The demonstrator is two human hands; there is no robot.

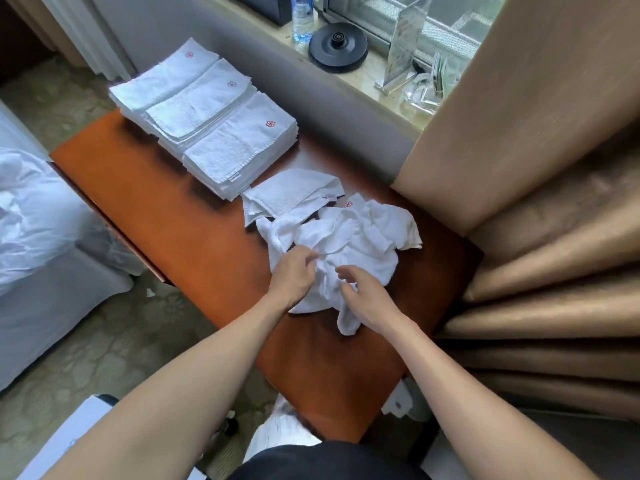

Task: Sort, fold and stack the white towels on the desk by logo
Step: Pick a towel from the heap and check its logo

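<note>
At the far left lies a bed with rumpled white sheets (38, 209), apart from my work. Next comes the orange-brown wooden tabletop (162, 216). On its far end sit three overlapping stacks of folded white towels with a red flower logo (211, 126), each turned logo-up, I judge so that I can match the next towel at a glance. Just right of the nearest stack lies a loosely folded white towel (294, 192), set between the finished stacks and the rest, probably waiting its turn.

My left hand (294, 271) has its fingers curled into the crumpled heap of unfolded white towels (363, 237), gripping a fold to draw one towel free. My right hand (367, 299) sits on the near side of that heap with bent fingers; I cannot tell whether it pinches cloth or only hovers. One red logo shows at the heap's far edge.

Further right hangs a tan pleated curtain (526, 188), close beside the heap.
</note>
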